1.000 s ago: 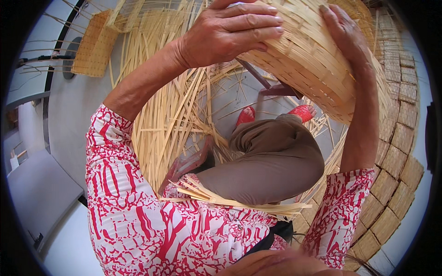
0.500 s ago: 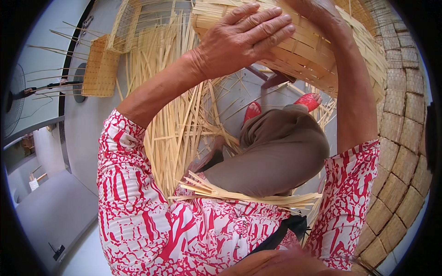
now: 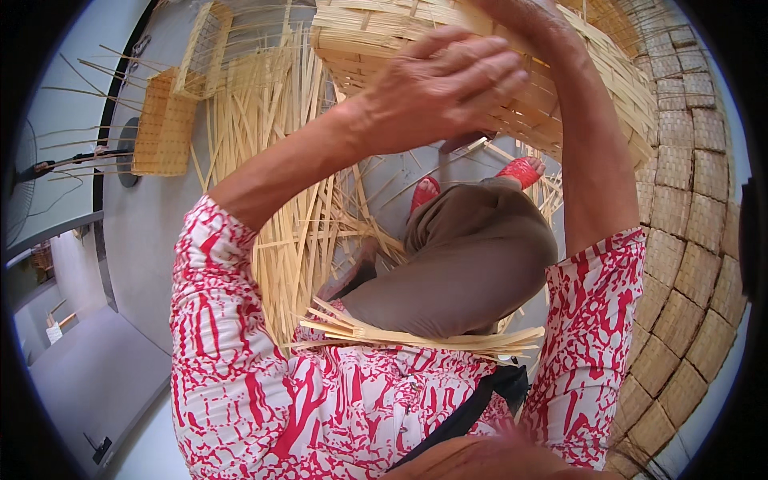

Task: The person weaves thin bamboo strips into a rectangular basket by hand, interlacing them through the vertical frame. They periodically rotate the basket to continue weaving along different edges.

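Observation:
A pale woven bamboo basket (image 3: pixel 352 44) fills the top centre, lying on its side. My left hand (image 3: pixel 444 92) rests across its woven face with fingers stretched out, slightly blurred. My right hand (image 3: pixel 528 16) reaches over the basket at the top edge, its fingers hidden. Beneath both arms, a bundle of thin bamboo strips (image 3: pixel 432 342) lies across my lap.
Loose bamboo strips (image 3: pixel 284 208) cover the floor at left centre. A woven box with protruding strips (image 3: pixel 160 120), an open-framed basket (image 3: pixel 200 52) and a fan (image 3: pixel 28 164) stand at upper left. Rows of small woven pieces (image 3: pixel 684 272) line the right. My red-sandalled feet (image 3: pixel 520 172) are below the basket.
Compared with a second ago, my left hand sits lower in the picture and my right hand has moved up and leftward over the basket. The basket has shifted left.

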`<move>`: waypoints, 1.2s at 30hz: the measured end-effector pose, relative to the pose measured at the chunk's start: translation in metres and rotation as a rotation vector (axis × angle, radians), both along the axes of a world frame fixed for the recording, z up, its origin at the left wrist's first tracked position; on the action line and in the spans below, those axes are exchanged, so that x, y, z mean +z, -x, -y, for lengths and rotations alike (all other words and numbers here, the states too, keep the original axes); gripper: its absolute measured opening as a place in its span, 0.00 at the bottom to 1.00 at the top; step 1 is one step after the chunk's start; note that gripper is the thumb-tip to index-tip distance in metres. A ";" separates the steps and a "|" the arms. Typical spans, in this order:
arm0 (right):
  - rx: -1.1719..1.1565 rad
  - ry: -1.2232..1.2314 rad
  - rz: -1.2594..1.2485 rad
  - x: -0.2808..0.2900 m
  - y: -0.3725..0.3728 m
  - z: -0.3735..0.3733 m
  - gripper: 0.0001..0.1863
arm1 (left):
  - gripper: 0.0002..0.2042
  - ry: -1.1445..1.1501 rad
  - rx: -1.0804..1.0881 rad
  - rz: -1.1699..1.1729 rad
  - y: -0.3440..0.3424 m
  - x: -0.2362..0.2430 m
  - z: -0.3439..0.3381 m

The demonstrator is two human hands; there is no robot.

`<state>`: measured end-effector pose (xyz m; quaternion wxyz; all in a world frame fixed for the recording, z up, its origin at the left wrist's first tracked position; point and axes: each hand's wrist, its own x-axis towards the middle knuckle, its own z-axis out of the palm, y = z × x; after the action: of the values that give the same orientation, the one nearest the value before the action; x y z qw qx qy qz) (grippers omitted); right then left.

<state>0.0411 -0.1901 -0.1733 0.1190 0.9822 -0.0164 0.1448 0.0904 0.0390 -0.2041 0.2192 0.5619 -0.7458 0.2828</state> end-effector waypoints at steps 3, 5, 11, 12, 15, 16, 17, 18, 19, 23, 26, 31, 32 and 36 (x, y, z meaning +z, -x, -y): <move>0.021 -0.031 -0.021 0.002 -0.007 0.000 0.13 | 0.29 0.056 -0.014 0.049 0.008 -0.007 0.025; -0.200 -0.216 0.016 0.009 -0.005 0.002 0.13 | 0.29 0.091 -0.030 -0.006 0.015 -0.011 0.031; -0.065 -0.048 -0.023 0.005 -0.008 -0.005 0.17 | 0.21 0.119 0.023 0.054 0.008 -0.011 0.026; -0.068 -0.074 -0.016 -0.001 -0.015 -0.006 0.17 | 0.20 0.111 0.028 0.028 0.008 -0.013 0.023; -0.142 -0.061 -0.098 0.016 -0.002 -0.016 0.17 | 0.18 0.118 0.014 0.039 0.011 -0.006 0.028; -0.163 -0.050 -0.139 0.022 0.002 -0.020 0.18 | 0.18 0.116 0.019 0.065 0.011 -0.005 0.029; -0.171 -0.121 -0.107 0.015 0.000 -0.015 0.19 | 0.18 0.118 0.022 0.060 0.011 -0.006 0.030; -0.173 -0.191 -0.072 0.010 -0.008 -0.015 0.20 | 0.19 0.121 0.031 0.060 0.010 -0.007 0.032; -0.173 -0.261 -0.036 0.007 -0.012 -0.014 0.22 | 0.19 0.124 0.042 0.061 0.009 -0.009 0.033; -0.088 -0.052 0.425 0.013 -0.009 0.022 0.31 | 0.24 0.141 -0.020 0.001 -0.012 -0.008 0.032; -0.073 -0.128 0.453 0.078 0.044 0.019 0.26 | 0.27 0.089 0.019 0.001 -0.062 -0.005 0.007; -0.128 -0.212 0.236 0.020 0.074 0.038 0.23 | 0.32 -0.090 -0.015 0.021 -0.125 0.015 -0.025; -0.162 -0.242 0.239 0.011 0.072 0.039 0.25 | 0.32 -0.067 -0.019 0.007 -0.122 0.015 -0.025; -0.180 -0.216 0.136 0.004 0.076 0.044 0.25 | 0.33 0.001 -0.093 -0.027 -0.082 0.019 -0.013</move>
<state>-0.0352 -0.2343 -0.1692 0.0237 0.9718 -0.1279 0.1969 0.1723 0.0517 -0.1851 0.2424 0.5304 -0.7678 0.2651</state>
